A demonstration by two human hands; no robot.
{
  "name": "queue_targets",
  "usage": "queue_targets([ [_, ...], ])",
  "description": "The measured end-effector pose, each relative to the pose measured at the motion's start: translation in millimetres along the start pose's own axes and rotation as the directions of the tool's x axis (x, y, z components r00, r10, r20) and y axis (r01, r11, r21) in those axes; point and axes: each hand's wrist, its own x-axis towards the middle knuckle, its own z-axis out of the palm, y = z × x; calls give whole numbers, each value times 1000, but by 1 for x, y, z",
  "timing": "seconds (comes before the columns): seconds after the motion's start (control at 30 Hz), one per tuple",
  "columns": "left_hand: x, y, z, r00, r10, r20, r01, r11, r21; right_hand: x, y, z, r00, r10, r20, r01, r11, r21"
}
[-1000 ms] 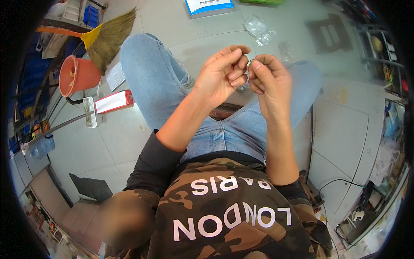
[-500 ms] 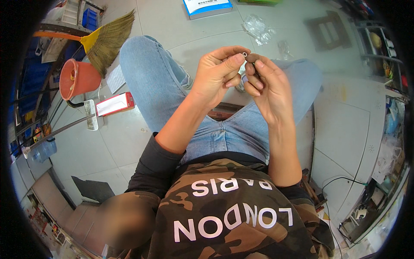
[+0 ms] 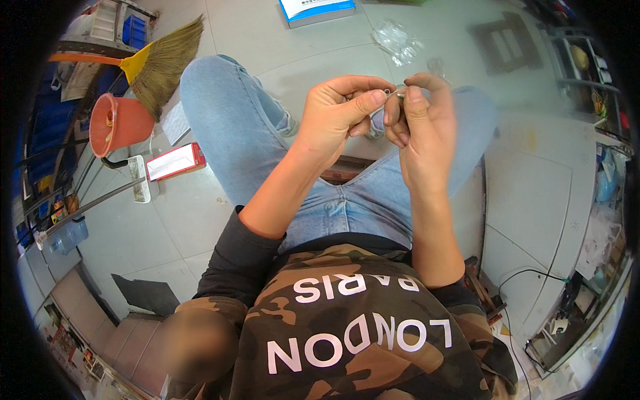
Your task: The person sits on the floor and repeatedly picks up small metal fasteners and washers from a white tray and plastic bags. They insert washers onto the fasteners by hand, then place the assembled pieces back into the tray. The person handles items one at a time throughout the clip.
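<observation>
Both hands meet above the gap between my knees, fingertips almost touching. Between its thumb and forefinger, my left hand (image 3: 343, 107) pinches a small metal ring (image 3: 387, 92). My right hand (image 3: 423, 120) is closed too, its thumb pressed to the fingers on a small shiny metal piece (image 3: 401, 95). That piece is mostly covered by the fingertips, and its kind is too small to make out. I cannot tell whether the two bits of metal are joined.
A blue and white box (image 3: 317, 12) and crumpled clear plastic (image 3: 396, 41) lie on the floor ahead. To the left are a broom (image 3: 163, 63), an orange-red bucket (image 3: 120, 125) and a red and white box (image 3: 176, 162). Cluttered shelves (image 3: 590, 73) stand at right.
My right hand has shifted slightly right, and its forefinger has lifted and straightened. The metal piece at its thumb tip now shows. My left hand has moved little, still pinching the ring.
</observation>
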Motion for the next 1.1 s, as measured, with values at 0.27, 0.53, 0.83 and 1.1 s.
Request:
queue_targets([
  [0.27, -3, 4, -1, 998, 26, 49, -31, 992, 124, -3, 8, 1, 985, -170, -29, 162, 970, -181],
  [0.53, -3, 2, 1, 993, 107, 39, -113, 965, 238, -5, 11, 0, 994, -101, -50, 97, 992, -76],
  [0.83, -4, -2, 4, 998, 62, 16, -62, 997, 40, -3, 17, -4, 997, 71, -1, -68, 954, 293],
  [1.1, -3, -3, 2, 990, 143, 17, -144, 977, 158, -5, 15, -2, 992, 122, -44, -103, 947, 305],
])
